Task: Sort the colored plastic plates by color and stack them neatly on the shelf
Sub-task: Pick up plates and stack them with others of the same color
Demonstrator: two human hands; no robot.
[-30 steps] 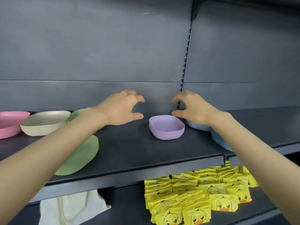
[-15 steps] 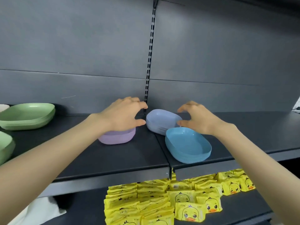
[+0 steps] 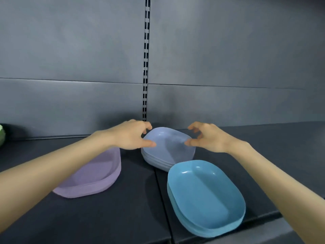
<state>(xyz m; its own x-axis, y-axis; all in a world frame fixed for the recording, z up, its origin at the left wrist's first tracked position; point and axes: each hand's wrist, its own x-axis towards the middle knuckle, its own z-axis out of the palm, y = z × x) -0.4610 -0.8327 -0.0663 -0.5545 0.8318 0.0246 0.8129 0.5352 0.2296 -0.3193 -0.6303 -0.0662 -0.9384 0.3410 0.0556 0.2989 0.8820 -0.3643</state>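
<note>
A stack of pale lavender-blue plates (image 3: 168, 152) is sitting toward the back of a dark shelf (image 3: 123, 217), just in front of the slotted upright (image 3: 146, 59) that is dividing the grey back panel (image 3: 70, 59). The person's left hand (image 3: 131, 136) is hovering at the stack's left rim and the right hand (image 3: 209, 138) is reaching over its right side. Both hands are half spread, with fingers curved like claws and thumbs held apart from them, and neither is pinching anything. The left thumb (image 3: 149, 143) is pointing in over the rim and the right thumb (image 3: 191, 143) is pointing in over the bowl of the top plate; whether either is touching the plastic cannot be told. To the left, a stack of purple plates (image 3: 98, 175) is resting on the same shelf, partly hidden under the left forearm and standing near the pale stack without touching it. To the right and nearer the front edge, a stack of bright blue plates (image 3: 205, 198) is lying just beside the pale stack, with its far rim overlapping it in this view. A sliver of green plate (image 3: 1, 136) is showing at the far left edge of the shelf, well apart from the others. Both bare forearms are stretching in from the bottom corners.
</note>
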